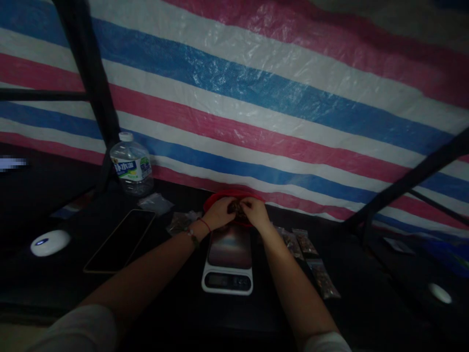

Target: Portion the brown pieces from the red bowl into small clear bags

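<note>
My left hand [219,213] and my right hand [256,212] are close together over a red dish [210,200] behind the scale. Both have their fingers curled in at a dark brown, crumbly-looking mass [238,211]. Dim light hides whether this mass is loose in the dish or inside a small bag. The fingers of each hand look pinched together, but what they grip is unclear. In front of the dish lies a white kitchen scale [229,254] with a dark display. Small clear bags of brown pieces [323,278] lie beside my right forearm. Another such bag [181,222] is near my left wrist.
To the left are a dark-screened phone [120,240], a white mouse [50,243], a clear plastic bag [156,203] and a large clear bottle [132,166]. A second white mouse [439,293] lies far right. Behind the table hangs a striped plastic sheet [256,117], between dark metal legs [90,73].
</note>
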The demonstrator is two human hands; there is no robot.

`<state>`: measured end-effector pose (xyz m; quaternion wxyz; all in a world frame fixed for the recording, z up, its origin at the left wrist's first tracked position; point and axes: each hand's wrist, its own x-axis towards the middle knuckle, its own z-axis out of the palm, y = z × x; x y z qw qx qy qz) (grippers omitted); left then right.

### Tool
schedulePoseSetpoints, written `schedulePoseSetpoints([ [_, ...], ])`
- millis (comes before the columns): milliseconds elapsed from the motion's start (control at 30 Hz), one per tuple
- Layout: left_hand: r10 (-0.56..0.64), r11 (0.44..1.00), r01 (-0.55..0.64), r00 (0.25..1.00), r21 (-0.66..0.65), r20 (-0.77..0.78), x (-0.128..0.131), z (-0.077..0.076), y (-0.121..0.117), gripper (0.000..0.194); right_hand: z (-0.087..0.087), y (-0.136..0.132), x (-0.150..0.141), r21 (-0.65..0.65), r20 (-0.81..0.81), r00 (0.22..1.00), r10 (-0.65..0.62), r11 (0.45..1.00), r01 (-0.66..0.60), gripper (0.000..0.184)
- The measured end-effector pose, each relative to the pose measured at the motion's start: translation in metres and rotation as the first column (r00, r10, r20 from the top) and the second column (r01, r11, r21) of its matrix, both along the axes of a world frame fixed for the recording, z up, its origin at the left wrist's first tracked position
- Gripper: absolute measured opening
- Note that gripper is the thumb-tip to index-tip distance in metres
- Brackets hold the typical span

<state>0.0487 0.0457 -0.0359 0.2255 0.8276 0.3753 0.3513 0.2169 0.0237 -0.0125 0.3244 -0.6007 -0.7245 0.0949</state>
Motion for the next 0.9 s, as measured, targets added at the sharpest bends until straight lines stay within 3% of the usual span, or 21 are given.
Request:
schedulePoseSetpoints([
  [300, -0.044, 0.999, 0.045, 0.999, -0.016, 0.024, -0.009, 0.014, -0.038, 0.038, 0.021, -0.039, -0.006, 0.03, -0.044, 0.989, 0.142, 0.99, -0.141, 0.022],
  [467, -0.028, 0.997, 0.03, 0.999, -0.078, 0.027, -0.014, 0.016, -0.066, 0.039, 0.022, -0.063, -0.013, 0.046, -0.005, 0.987, 0.158, 0.986, -0.158, 0.021],
  [633, -0.021, 0.995, 0.021, 1.0, -0.095, 0.003, -0.022, 0.014, -0.083, 0.046, 0.004, -0.073, 0.001, 0.169, -0.129, 0.984, 0.121, 0.981, -0.098, 0.024],
  [733, 0.022, 0.995, -0.027, 0.999, -0.093, -0.05, -0.026, 0.007, -0.086, 0.05, -0.015, -0.075, 0.012, 0.185, -0.183, 0.98, 0.077, 0.982, -0.043, 0.024],
  [900, -0.037, 0.99, 0.023, 0.995, -0.14, -0.098, -0.031, -0.002, -0.094, 0.054, -0.039, -0.076, 0.019, 0.179, -0.233, 0.968, 0.089, 0.983, -0.048, 0.025],
])
